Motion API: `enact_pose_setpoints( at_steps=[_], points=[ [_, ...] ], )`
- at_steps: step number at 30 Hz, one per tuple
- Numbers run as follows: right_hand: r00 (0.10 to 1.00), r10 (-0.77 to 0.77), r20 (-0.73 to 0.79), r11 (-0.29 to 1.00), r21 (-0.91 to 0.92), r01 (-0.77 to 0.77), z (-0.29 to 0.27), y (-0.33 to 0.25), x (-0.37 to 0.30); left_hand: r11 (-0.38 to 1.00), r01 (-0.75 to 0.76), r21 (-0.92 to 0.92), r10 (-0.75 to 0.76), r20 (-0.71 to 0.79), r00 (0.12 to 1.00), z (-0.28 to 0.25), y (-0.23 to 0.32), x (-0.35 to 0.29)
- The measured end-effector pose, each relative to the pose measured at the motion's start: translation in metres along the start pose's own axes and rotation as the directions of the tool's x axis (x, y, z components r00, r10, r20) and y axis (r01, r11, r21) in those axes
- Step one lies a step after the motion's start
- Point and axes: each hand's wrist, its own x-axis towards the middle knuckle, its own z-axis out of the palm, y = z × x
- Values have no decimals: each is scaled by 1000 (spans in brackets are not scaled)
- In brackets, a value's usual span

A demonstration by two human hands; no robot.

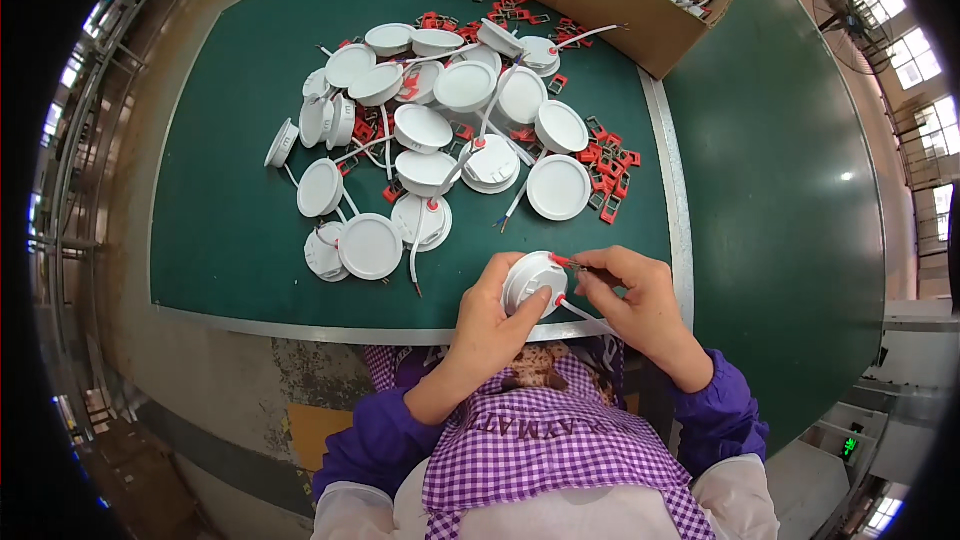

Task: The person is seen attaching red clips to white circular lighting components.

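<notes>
Near the table's front edge, my left hand (pixel 490 318) grips a round white downlight (pixel 522 280), its thumb pressed on the housing. From the lamp's right side a white cable (pixel 585 314) leaves through a red grommet and runs under my right hand (pixel 640 302). The fingertips of that hand pinch a small red clip (pixel 561 260) with a metal part, touching the lamp's upper right rim. Whether the clip is seated there I cannot tell. Many similar white downlights (pixel 465 87) lie heaped ahead on the green tabletop (pixel 230 240), some with cables upward.
Red clips with metal frames (pixel 612 175) lie in a pile right of the lamps, and more (pixel 510 8) are scattered behind them. A cardboard box (pixel 590 0) holding white lamps stands at the far right. A metal strip (pixel 672 190) separates a second green table (pixel 780 190).
</notes>
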Motion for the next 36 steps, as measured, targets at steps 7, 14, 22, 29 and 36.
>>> enact_pose_setpoints(
  at_steps=[7, 14, 22, 29, 36],
  points=[
    [982, -166, -87, 968, -207, 145, 3, -9, -8, 987, -51, 151, 56, -33, 998, 4, 15, -3],
    [963, -265, -52, 941, -234, 246, 6, -10, -13, 974, -127, 188, 130, -8, 991, 9, 7, -1],
    [956, -291, -36, 895, -363, 259, 11, -6, -18, 915, -232, 330, 243, 9, 970, 10, 12, 0],
    [950, -308, -46, 896, -349, 274, 11, -3, -19, 855, -308, 417, 292, 104, 951, 1, 15, 2],
    [991, -101, -93, 992, -88, 93, 10, -23, -18, 908, -263, 327, 241, 105, 965, 2, 10, -5]
  ],
)
